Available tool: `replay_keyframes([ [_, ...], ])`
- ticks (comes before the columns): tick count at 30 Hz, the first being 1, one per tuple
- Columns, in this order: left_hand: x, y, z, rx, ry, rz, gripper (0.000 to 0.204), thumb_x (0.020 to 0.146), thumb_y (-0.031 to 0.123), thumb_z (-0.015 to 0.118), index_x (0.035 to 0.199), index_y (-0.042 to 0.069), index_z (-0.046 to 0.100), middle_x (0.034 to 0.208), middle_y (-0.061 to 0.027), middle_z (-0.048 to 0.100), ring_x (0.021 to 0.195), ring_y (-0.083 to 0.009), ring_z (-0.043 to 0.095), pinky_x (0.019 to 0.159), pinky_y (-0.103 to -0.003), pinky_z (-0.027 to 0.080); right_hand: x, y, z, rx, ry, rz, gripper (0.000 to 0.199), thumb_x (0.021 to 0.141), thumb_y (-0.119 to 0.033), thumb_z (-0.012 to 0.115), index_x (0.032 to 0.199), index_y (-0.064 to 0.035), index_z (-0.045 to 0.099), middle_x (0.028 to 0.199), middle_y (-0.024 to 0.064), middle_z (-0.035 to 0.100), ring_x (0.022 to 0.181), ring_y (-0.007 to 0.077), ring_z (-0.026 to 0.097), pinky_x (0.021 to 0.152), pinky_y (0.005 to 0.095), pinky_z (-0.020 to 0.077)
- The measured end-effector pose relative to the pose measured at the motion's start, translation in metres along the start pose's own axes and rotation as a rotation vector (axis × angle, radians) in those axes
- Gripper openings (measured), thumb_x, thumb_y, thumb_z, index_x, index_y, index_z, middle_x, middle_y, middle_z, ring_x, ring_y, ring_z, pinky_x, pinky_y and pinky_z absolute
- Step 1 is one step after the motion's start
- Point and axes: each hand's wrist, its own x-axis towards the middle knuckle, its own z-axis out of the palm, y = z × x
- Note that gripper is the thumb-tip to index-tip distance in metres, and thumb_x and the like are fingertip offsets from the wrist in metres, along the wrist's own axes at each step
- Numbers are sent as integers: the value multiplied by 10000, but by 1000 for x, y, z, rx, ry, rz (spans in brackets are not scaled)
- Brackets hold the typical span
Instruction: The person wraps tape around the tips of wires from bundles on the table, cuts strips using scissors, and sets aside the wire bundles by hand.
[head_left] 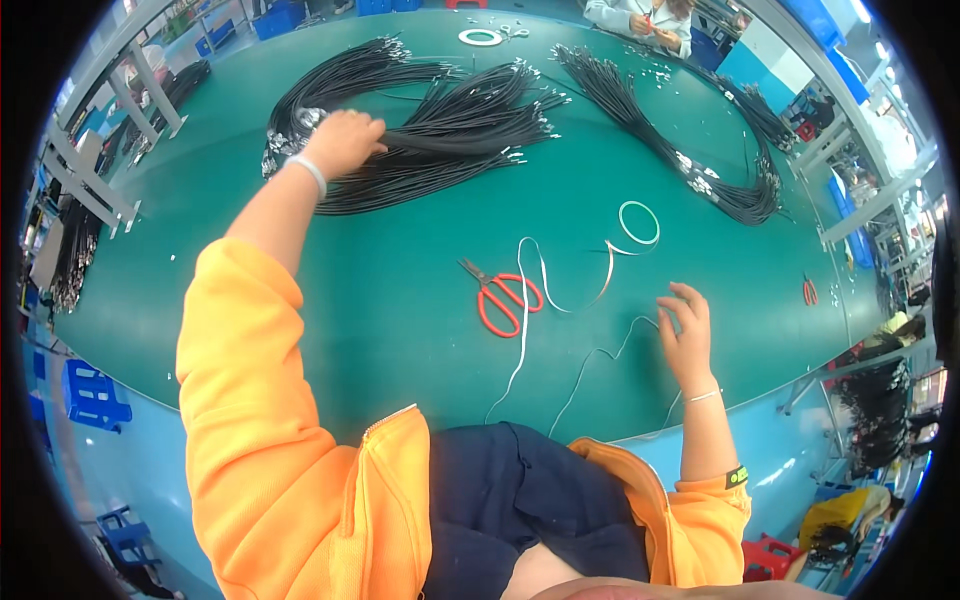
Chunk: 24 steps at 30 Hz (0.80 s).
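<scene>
My left hand (345,142) reaches far across the green table (400,320) and rests on a spread bundle of black cables (450,130), fingers curled over the strands. My right hand (685,330) hovers near the table's front right, fingers apart, pinching a thin white strip (590,360) that trails toward me. Red-handled scissors (505,295) lie between my hands. A loose loop of white tape (638,222) lies beyond my right hand.
Another long black cable bundle (680,150) curves along the far right. A white tape roll (480,37) sits at the far edge, where another person's hands (650,25) work. Small red cutters (809,290) lie at right. Blue stools (95,395) stand left.
</scene>
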Motion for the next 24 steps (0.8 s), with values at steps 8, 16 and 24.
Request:
replay_keyframes([
  [8, -24, -55, -75, 274, 181, -125, 251, 819, 302, 574, 837, 72, 475, 737, -95, 554, 716, -278, 582, 619, -369, 460, 7, -45, 1, 9, 34, -164, 161, 731, 15, 613, 878, -51, 620, 1052, 121, 570, 989, 296, 528, 835, 370, 434],
  [16, -164, -41, -112, 402, 128, -298, 257, 805, 291, 591, 843, 70, 465, 719, -94, 535, 704, -275, 580, 596, -365, 457, 12, -67, 42, 114, -43, -349, 185, 685, 15, 635, 855, -55, 619, 1021, 114, 579, 946, 304, 541, 801, 379, 441],
  [24, -299, 94, -85, -162, -514, -231, 243, 751, 222, 637, 790, 48, 472, 736, -117, 537, 680, -302, 542, 600, -416, 431, 30, -77, 77, 170, -91, -418, 185, 690, -15, 646, 870, -54, 618, 979, 110, 581, 901, 300, 550, 764, 378, 450],
])
